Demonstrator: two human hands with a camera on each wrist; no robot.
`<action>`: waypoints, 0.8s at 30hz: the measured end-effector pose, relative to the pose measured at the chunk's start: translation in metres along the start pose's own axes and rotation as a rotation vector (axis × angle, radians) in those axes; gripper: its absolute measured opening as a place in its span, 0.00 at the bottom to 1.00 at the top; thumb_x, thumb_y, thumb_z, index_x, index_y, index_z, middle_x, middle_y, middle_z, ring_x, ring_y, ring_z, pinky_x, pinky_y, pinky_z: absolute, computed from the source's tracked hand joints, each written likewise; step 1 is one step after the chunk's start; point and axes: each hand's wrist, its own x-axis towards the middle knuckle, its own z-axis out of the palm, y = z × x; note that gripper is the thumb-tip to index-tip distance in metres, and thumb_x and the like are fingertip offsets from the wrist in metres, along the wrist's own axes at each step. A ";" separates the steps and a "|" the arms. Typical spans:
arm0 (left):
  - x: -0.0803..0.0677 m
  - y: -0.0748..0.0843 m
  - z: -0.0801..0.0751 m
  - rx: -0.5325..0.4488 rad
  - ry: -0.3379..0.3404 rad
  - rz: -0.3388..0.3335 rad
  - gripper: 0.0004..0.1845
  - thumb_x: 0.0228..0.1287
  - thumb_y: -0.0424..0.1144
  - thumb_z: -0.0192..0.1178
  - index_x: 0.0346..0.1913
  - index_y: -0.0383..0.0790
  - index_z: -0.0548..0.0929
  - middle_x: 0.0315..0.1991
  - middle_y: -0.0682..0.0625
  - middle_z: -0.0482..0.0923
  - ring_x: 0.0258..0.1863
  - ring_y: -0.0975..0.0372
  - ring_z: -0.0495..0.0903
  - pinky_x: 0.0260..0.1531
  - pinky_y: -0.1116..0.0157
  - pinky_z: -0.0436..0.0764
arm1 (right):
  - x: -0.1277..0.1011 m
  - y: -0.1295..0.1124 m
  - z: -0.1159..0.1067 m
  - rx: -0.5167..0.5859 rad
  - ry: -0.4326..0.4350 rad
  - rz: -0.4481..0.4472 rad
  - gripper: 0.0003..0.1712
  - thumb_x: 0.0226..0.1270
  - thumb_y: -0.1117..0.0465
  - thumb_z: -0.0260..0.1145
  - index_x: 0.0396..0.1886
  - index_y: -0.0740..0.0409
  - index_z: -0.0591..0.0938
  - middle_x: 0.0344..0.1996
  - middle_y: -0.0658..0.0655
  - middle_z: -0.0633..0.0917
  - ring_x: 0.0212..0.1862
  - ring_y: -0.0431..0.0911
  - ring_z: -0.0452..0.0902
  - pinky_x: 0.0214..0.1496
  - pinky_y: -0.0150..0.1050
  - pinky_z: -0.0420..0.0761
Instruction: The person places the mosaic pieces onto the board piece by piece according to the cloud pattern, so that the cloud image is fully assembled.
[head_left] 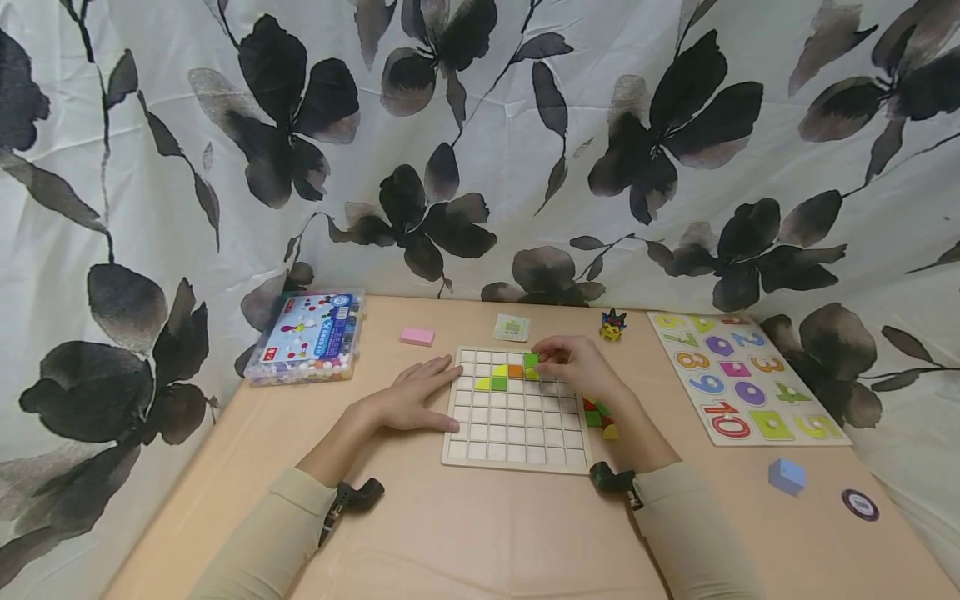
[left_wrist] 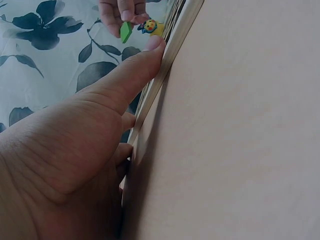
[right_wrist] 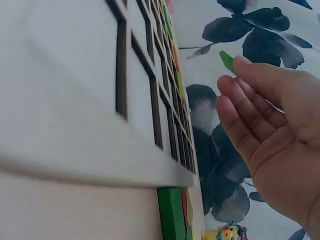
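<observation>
A light wooden grid board (head_left: 517, 433) lies on the table, with yellow, green and orange tiles in a few upper cells, among them an orange tile (head_left: 515, 371). My left hand (head_left: 408, 396) rests along the board's left edge, fingers straight, thumb against the rim. Above the board's upper right part, my right hand (head_left: 577, 365) pinches a green tile (right_wrist: 227, 62) between thumb and fingers. That green tile also shows in the left wrist view. Several loose red, green and yellow tiles (head_left: 594, 417) lie beside the board's right edge, partly covered by the right forearm.
A plastic box of coloured pieces (head_left: 303, 337) stands at the back left. Behind the board are a pink block (head_left: 417, 336), a small pattern card (head_left: 512, 327) and a yellow figurine (head_left: 612, 325). On the right lie a number board (head_left: 750, 379), a blue block (head_left: 787, 476) and a round disc (head_left: 860, 505).
</observation>
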 end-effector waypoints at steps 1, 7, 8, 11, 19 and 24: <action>0.000 0.000 0.000 0.000 0.000 0.001 0.57 0.60 0.71 0.67 0.85 0.49 0.54 0.86 0.42 0.40 0.86 0.47 0.39 0.82 0.42 0.38 | 0.000 0.000 0.002 -0.005 -0.002 -0.005 0.13 0.67 0.65 0.74 0.51 0.59 0.88 0.38 0.56 0.87 0.38 0.48 0.81 0.38 0.31 0.82; 0.001 -0.001 0.001 0.003 0.004 0.008 0.57 0.60 0.71 0.66 0.85 0.49 0.54 0.86 0.41 0.40 0.86 0.47 0.39 0.82 0.42 0.39 | 0.002 -0.001 0.014 -0.049 -0.034 -0.033 0.13 0.66 0.66 0.75 0.50 0.61 0.88 0.36 0.56 0.87 0.36 0.46 0.79 0.38 0.31 0.80; 0.000 -0.001 0.001 0.003 0.006 0.011 0.57 0.60 0.71 0.66 0.85 0.48 0.54 0.86 0.41 0.40 0.86 0.46 0.39 0.82 0.41 0.39 | 0.002 -0.001 0.015 -0.054 -0.043 -0.029 0.13 0.66 0.66 0.75 0.50 0.61 0.88 0.36 0.56 0.87 0.36 0.46 0.79 0.38 0.32 0.80; 0.000 -0.001 0.001 0.000 0.015 0.025 0.57 0.60 0.70 0.67 0.84 0.46 0.55 0.86 0.39 0.41 0.85 0.45 0.40 0.82 0.40 0.39 | 0.002 -0.001 0.020 -0.064 -0.069 -0.010 0.14 0.66 0.66 0.75 0.50 0.62 0.88 0.36 0.56 0.86 0.37 0.46 0.78 0.38 0.33 0.80; 0.000 0.000 0.001 0.006 0.021 0.025 0.56 0.61 0.69 0.67 0.84 0.46 0.56 0.86 0.39 0.41 0.85 0.45 0.41 0.82 0.40 0.40 | 0.002 0.001 0.026 -0.097 -0.118 0.016 0.15 0.65 0.64 0.77 0.50 0.62 0.88 0.35 0.53 0.85 0.36 0.45 0.77 0.37 0.33 0.79; 0.000 0.000 0.000 0.007 0.014 0.019 0.56 0.61 0.69 0.67 0.84 0.48 0.55 0.86 0.40 0.41 0.85 0.45 0.40 0.82 0.41 0.40 | 0.002 0.001 0.028 -0.105 -0.149 0.009 0.15 0.64 0.64 0.77 0.49 0.63 0.88 0.32 0.52 0.84 0.33 0.45 0.75 0.33 0.32 0.76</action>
